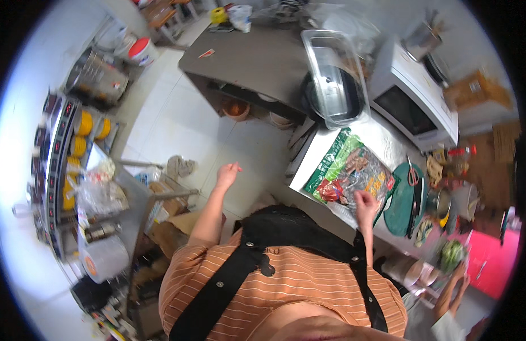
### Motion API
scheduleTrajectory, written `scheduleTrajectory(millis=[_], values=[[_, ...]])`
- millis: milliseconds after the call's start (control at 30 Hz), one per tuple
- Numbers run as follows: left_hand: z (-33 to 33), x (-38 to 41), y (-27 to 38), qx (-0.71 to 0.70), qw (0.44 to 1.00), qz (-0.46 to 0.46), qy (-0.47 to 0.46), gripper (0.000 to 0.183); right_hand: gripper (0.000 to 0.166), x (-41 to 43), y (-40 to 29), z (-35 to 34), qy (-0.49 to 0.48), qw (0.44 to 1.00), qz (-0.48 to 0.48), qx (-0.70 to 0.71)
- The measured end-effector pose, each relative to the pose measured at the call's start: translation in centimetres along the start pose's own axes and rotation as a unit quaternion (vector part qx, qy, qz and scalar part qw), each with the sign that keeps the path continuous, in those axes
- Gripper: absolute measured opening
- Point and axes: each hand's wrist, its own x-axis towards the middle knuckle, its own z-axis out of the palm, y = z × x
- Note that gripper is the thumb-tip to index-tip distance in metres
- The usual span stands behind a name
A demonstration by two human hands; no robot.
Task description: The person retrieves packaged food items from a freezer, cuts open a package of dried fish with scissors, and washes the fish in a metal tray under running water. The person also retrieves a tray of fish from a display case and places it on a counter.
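My left hand hangs over the tiled floor, its fingers curled in, with nothing visible in it. At the near edge of the metal counter, my right hand is half curled over the corner of a large printed plastic bag; whether it touches or grips the bag cannot be told. Right of the bag lies a green cutting board with orange-handled scissors and a dark knife on it. Beyond the bag, a clear plastic container sits tilted over a black vessel.
A white microwave stands at the back right, a grey-brown table ahead. On the left are a metal rack and a plastic film roll. Another person's hands are near a green vegetable at the lower right.
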Motion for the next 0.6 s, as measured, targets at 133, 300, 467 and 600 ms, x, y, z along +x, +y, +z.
scheduleTrajectory(millis=[133,300,467,600], values=[[-4.3,-2.5,-2.9,-0.011,1.0,-0.003,0.011,0.025,0.016,2.7,-7.2,11.2,-0.184,0.982,0.04,-0.013],[-13.4,-2.2,-9.6,-0.012,0.999,-0.01,0.049,0.03,0.016,5.3,-13.7,26.2,-0.354,0.93,-0.096,0.032],[-21.9,5.2,-14.7,-0.054,0.993,-0.073,0.077,0.032,0.014,9.4,-18.7,39.8,-0.391,0.899,-0.19,-0.043],[-29.2,13.2,-15.2,-0.043,0.998,-0.032,0.042,0.031,0.011,14.1,-22.1,50.7,-0.355,0.903,-0.222,-0.098]])
